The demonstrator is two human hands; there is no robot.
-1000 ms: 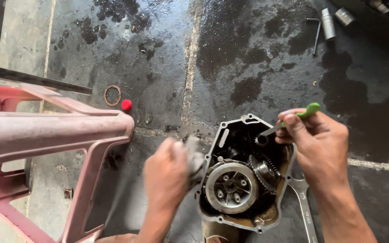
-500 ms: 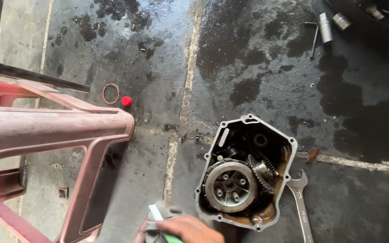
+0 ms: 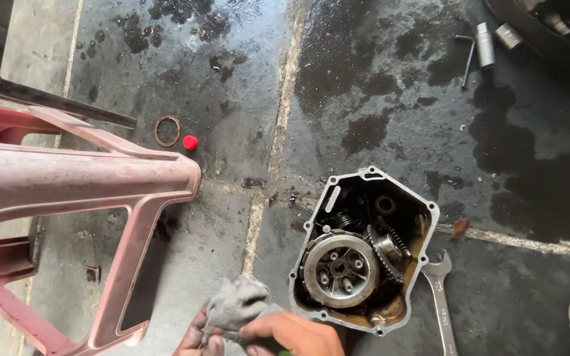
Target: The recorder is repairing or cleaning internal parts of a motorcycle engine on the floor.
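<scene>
An open engine case (image 3: 423, 217) lies on the oily floor with a round clutch (image 3: 339, 269) and small gears (image 3: 390, 244) inside. At the bottom edge both my hands meet just left of the case. My left hand (image 3: 196, 337) grips a crumpled grey rag (image 3: 239, 303). My right hand (image 3: 295, 333) is closed against the rag's lower side, with a sliver of a green tool handle (image 3: 262, 345) showing under its fingers. Neither hand touches the case.
A pink plastic stool (image 3: 67, 181) lies on its side at the left. A spanner (image 3: 440, 303) rests right of the case. A copper ring (image 3: 167, 130) and red cap (image 3: 190, 142) lie further back. Sockets and an L-shaped key (image 3: 486, 43) sit at top right.
My hands left the engine case and dropped to the bottom edge. The right hand, earlier at the case's right rim with the green tool, now meets the left hand at the rag.
</scene>
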